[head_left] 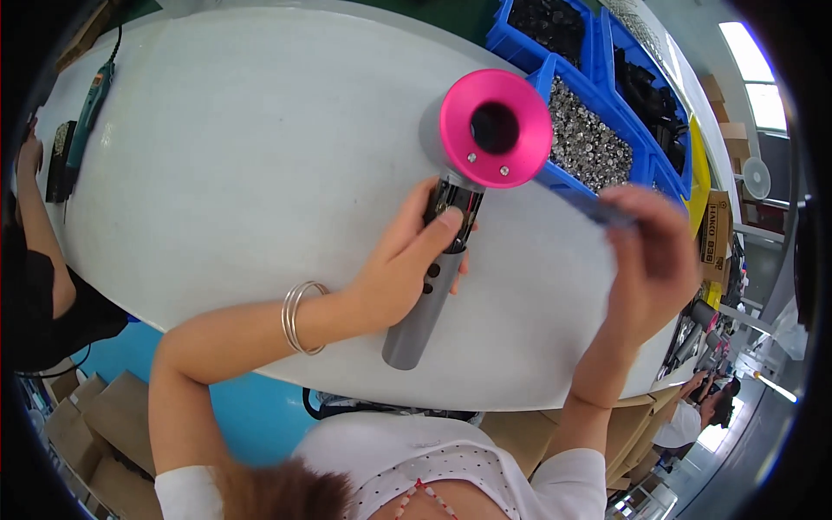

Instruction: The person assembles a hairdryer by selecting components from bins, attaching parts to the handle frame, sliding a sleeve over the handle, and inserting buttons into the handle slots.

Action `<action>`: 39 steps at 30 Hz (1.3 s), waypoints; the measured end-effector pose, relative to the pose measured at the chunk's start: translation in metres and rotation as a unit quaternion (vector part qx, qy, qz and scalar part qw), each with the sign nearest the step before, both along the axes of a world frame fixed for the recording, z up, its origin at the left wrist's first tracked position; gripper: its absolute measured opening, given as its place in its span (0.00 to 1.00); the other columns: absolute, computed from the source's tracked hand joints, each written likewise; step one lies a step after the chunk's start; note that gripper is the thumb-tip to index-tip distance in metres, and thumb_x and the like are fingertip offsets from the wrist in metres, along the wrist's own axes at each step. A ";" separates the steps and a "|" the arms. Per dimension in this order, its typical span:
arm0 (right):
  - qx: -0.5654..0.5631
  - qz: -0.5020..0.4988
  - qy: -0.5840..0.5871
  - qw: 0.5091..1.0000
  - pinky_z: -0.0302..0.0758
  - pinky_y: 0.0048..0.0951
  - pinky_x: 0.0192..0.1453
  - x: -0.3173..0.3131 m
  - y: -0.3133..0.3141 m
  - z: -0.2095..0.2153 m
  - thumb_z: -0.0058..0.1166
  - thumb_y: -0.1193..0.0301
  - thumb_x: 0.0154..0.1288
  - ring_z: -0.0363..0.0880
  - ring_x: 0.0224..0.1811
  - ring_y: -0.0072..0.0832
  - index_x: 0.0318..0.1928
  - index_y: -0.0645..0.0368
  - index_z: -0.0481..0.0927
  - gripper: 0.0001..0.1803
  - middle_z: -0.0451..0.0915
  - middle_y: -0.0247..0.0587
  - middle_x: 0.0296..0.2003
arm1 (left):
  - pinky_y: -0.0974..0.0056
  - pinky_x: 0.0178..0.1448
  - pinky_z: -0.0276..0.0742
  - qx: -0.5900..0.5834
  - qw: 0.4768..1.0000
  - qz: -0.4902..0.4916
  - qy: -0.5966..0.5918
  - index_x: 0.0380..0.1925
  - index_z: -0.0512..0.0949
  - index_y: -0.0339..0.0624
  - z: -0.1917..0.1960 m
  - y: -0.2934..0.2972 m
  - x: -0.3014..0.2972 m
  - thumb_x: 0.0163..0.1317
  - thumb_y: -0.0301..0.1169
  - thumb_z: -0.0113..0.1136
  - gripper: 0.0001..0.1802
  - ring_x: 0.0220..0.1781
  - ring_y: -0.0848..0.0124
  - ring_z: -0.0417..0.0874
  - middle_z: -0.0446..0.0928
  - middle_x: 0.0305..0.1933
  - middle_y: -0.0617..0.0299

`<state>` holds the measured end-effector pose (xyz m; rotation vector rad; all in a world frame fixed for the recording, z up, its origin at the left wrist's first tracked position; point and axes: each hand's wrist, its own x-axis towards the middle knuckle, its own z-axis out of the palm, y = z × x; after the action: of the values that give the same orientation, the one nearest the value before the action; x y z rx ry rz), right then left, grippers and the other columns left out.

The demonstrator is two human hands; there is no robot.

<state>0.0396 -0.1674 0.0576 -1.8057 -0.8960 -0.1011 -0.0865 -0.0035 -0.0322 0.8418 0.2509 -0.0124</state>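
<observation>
A hair dryer (524,156) with a bright pink ring at its head and a grey handle (414,329) is raised over the white table. My left hand (390,273) wraps round the upper handle, its thumb pressed beside a stretch where dark inner parts show. Two small shiny screws sit in the pink ring's lower part. To the right of the dryer, my right hand (654,269) is closed on a thin dark grey piece (589,205), which points toward the dryer without touching the handle. Motion blurs this piece and the fingers, so its kind is unclear.
Blue bins stand at the back right: one with small metal screws (589,134), others with black parts (646,100). A green electric screwdriver (91,108) lies far left beside a black block (61,160). Another person's arm (39,208) reaches in there. The white table (243,173) curves around.
</observation>
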 end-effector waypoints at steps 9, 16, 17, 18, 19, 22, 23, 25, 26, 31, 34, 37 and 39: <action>-0.148 0.071 -0.430 0.888 0.79 0.32 0.34 -0.047 0.029 -0.067 0.55 0.80 0.53 0.80 0.35 0.40 0.39 0.75 0.81 0.12 0.79 0.61 0.44 | 0.70 0.41 0.74 -0.015 0.999 -0.004 -0.039 0.63 0.59 0.40 -0.001 -0.005 -0.010 0.75 0.44 0.38 0.25 0.38 0.78 0.75 0.72 0.44 0.63; -0.304 0.070 -0.283 0.907 0.58 0.40 0.51 -0.080 0.011 -0.062 0.52 0.60 0.64 0.70 0.47 0.41 0.58 0.73 0.72 0.30 0.72 0.62 0.60 | 0.71 0.45 0.72 -0.034 0.999 -0.002 -0.018 0.63 0.59 0.39 0.001 -0.002 -0.008 0.74 0.40 0.42 0.23 0.42 0.78 0.73 0.70 0.46 0.63; -0.278 0.072 -0.255 0.923 0.61 0.40 0.49 -0.079 0.015 -0.062 0.53 0.63 0.64 0.70 0.45 0.39 0.55 0.71 0.75 0.26 0.74 0.59 0.58 | 0.71 0.44 0.72 -0.046 0.999 -0.009 -0.016 0.63 0.59 0.38 0.002 0.001 -0.007 0.73 0.38 0.44 0.23 0.41 0.78 0.73 0.70 0.45 0.63; -0.276 0.071 -0.258 0.923 0.61 0.40 0.49 -0.071 0.014 -0.060 0.53 0.63 0.64 0.70 0.45 0.39 0.55 0.71 0.75 0.26 0.74 0.59 0.58 | 0.71 0.44 0.72 -0.044 0.999 -0.009 -0.019 0.63 0.59 0.38 0.000 0.002 -0.007 0.73 0.38 0.44 0.23 0.41 0.78 0.73 0.70 0.45 0.63; -0.218 0.100 -0.212 0.948 0.65 0.39 0.49 -0.056 0.011 -0.056 0.54 0.68 0.63 0.72 0.44 0.38 0.53 0.70 0.75 0.22 0.75 0.59 0.57 | 0.70 0.43 0.73 -0.016 1.000 -0.009 -0.014 0.61 0.59 0.38 -0.004 0.002 -0.008 0.72 0.37 0.46 0.23 0.40 0.77 0.74 0.71 0.44 0.63; 0.040 0.044 -0.092 0.994 0.75 0.34 0.46 -0.002 0.025 -0.046 0.54 0.80 0.60 0.78 0.40 0.35 0.48 0.68 0.76 0.14 0.79 0.56 0.48 | 0.67 0.39 0.75 0.072 0.997 -0.009 -0.007 0.55 0.63 0.35 0.002 0.003 -0.004 0.71 0.31 0.46 0.16 0.34 0.72 0.77 0.72 0.43 0.58; 0.058 -0.022 -0.138 0.989 0.77 0.28 0.42 0.027 0.034 -0.038 0.53 0.78 0.63 0.81 0.36 0.29 0.46 0.65 0.78 0.11 0.82 0.48 0.39 | 0.67 0.39 0.75 0.087 0.996 -0.017 -0.014 0.54 0.63 0.35 0.004 0.000 -0.002 0.72 0.32 0.45 0.16 0.34 0.72 0.77 0.72 0.42 0.59; -0.034 -0.071 -0.237 0.968 0.77 0.26 0.43 0.085 0.060 -0.024 0.53 0.77 0.64 0.82 0.35 0.28 0.43 0.62 0.79 0.08 0.83 0.41 0.33 | 0.67 0.39 0.75 0.116 0.993 -0.027 -0.025 0.53 0.63 0.35 0.003 0.000 0.001 0.72 0.33 0.45 0.15 0.33 0.73 0.76 0.72 0.42 0.59; -0.088 -0.088 -0.262 0.957 0.78 0.29 0.44 0.116 0.072 -0.022 0.55 0.73 0.61 0.84 0.35 0.33 0.40 0.60 0.82 0.08 0.84 0.42 0.33 | 0.66 0.39 0.75 0.111 0.993 -0.024 -0.030 0.52 0.63 0.35 0.003 -0.002 0.001 0.72 0.33 0.45 0.14 0.33 0.73 0.76 0.72 0.42 0.59; -0.378 -0.049 -0.225 0.897 0.78 0.42 0.52 0.224 0.118 -0.054 0.59 0.67 0.52 0.82 0.43 0.47 0.39 0.58 0.85 0.14 0.83 0.51 0.39 | 0.66 0.37 0.75 0.035 0.999 -0.007 -0.038 0.55 0.60 0.34 -0.005 -0.004 0.000 0.72 0.31 0.45 0.17 0.32 0.75 0.74 0.71 0.40 0.59; -0.414 -0.097 -0.204 0.882 0.78 0.39 0.51 0.228 0.131 -0.067 0.60 0.68 0.54 0.83 0.42 0.44 0.41 0.59 0.85 0.14 0.84 0.50 0.37 | 0.66 0.36 0.75 0.066 0.997 -0.014 -0.029 0.57 0.59 0.33 -0.002 -0.005 -0.002 0.72 0.31 0.44 0.19 0.31 0.75 0.73 0.70 0.39 0.60; -0.365 -0.082 -0.219 0.901 0.78 0.44 0.52 0.228 0.126 -0.065 0.59 0.68 0.53 0.82 0.44 0.48 0.38 0.57 0.84 0.12 0.83 0.52 0.39 | 0.67 0.36 0.74 0.075 0.997 -0.017 -0.032 0.59 0.58 0.32 -0.001 -0.004 0.000 0.72 0.31 0.44 0.20 0.31 0.76 0.73 0.70 0.39 0.60; -0.356 -0.100 -0.217 0.904 0.78 0.43 0.51 0.225 0.125 -0.058 0.57 0.65 0.56 0.82 0.43 0.48 0.35 0.57 0.85 0.12 0.84 0.52 0.36 | 0.67 0.36 0.74 0.070 0.997 -0.019 -0.030 0.59 0.57 0.32 -0.002 -0.003 -0.002 0.72 0.31 0.44 0.21 0.31 0.76 0.73 0.70 0.39 0.60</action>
<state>0.2649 -0.0421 -0.0008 -2.6267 -1.1484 -0.3564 -0.0889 -0.0061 -0.0339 0.9843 0.1814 -0.0058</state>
